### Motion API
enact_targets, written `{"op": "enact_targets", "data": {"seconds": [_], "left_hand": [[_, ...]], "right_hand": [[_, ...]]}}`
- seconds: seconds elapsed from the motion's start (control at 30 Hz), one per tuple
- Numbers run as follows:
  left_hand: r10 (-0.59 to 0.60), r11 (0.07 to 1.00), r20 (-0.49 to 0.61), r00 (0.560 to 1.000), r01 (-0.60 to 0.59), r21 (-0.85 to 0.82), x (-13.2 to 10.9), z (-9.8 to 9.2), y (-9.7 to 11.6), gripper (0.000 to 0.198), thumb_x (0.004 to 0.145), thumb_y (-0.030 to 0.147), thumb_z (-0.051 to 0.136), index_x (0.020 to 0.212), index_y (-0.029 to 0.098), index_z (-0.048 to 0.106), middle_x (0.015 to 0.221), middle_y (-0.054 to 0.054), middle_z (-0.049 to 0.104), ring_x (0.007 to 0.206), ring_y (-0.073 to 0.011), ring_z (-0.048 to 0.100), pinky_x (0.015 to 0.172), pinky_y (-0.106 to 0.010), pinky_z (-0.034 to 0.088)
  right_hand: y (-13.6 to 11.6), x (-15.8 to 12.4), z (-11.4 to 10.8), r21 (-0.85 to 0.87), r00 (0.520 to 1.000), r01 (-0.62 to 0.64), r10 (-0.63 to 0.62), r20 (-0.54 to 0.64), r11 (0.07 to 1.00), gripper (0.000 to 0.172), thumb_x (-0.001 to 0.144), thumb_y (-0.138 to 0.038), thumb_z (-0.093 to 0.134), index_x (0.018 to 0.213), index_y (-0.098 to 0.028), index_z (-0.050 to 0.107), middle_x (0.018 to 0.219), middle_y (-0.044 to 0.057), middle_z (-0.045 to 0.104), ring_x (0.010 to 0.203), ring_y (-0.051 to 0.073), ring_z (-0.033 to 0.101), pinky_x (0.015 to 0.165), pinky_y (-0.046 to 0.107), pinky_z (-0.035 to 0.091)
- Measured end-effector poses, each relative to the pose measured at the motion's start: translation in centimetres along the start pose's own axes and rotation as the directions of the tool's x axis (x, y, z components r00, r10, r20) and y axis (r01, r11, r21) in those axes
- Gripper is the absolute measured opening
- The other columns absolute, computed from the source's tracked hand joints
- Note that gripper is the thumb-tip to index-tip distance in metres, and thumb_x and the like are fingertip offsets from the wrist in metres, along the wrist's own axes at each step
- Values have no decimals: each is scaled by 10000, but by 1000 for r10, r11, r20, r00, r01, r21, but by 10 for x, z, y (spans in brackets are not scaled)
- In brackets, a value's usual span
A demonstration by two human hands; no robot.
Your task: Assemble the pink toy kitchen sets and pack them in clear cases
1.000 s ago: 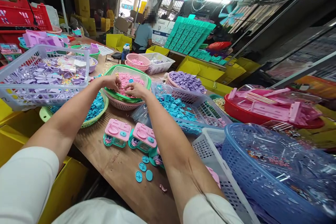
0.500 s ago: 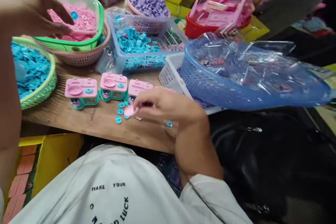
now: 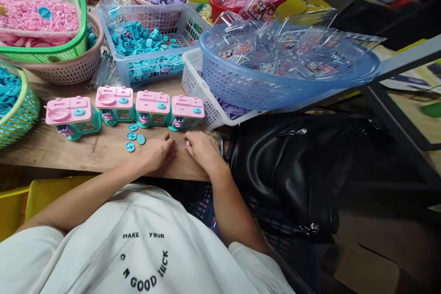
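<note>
My left hand [image 3: 160, 151] is low over the front of the wooden table, fingers curled together, with a bit of pink plastic at the fingertips. Facing it, my right hand [image 3: 204, 149] pinches a small pink piece [image 3: 188, 143], mostly hidden by the fingers. A narrow gap separates the hands. Behind them stands a row of toy kitchen units [image 3: 188, 111] with pink tops and teal bases, each bearing a blue disc. The two leftmost also have a pink pan [image 3: 106, 99] on top. Several loose blue discs [image 3: 131, 136] lie left of my left hand.
A green-rimmed basket [image 3: 82, 23] of pink parts and a yellow-green basket [image 3: 25, 101] of blue parts are at left. A clear crate [image 3: 155, 57] holds blue pieces. A blue basket [image 3: 234, 80] of clear packaging and a black bag [image 3: 275, 165] lie at right.
My left hand has come from above the basket of pink parts down to the table front. My right hand has drawn back from the blue discs towards the table edge. The view has shifted right.
</note>
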State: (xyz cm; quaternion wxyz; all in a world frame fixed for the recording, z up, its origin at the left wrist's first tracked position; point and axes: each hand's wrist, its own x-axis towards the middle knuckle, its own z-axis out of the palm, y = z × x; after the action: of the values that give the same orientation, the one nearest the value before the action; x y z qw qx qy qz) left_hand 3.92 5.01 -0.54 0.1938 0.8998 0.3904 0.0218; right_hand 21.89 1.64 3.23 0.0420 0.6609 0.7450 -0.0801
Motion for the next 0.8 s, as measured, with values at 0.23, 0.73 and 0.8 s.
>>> {"op": "enact_targets", "data": {"seconds": [0.23,0.73,0.8], "left_hand": [[-10,964,-72,997,-9,-265,-27,2,-21,168,898,217,492,884,170,652,937,-93,651,742,-173,617,646,-279,458],[-422,274,138,896,272,-922,-54,5,-36,445,774,611,662,841,214,473,619,41,578,460,-104,526,401,-201,386],[-433,274,132,892,270,-923,-49,3,-32,417,815,603,615,884,224,455,620,51,575,440,-101,522,386,-194,359]], "right_hand": [[-16,19,33,231,941,191,-110,-321,954,150,933,-170,605,999,-218,731,998,101,647,977,260,566,843,374,484],[-38,23,52,941,987,106,79,-138,322,238,910,-437,606,836,-210,613,765,16,709,625,140,649,601,255,529],[-42,17,52,989,997,20,68,-31,149,304,882,-525,606,853,-223,587,691,-8,689,531,127,616,515,242,510]]}}
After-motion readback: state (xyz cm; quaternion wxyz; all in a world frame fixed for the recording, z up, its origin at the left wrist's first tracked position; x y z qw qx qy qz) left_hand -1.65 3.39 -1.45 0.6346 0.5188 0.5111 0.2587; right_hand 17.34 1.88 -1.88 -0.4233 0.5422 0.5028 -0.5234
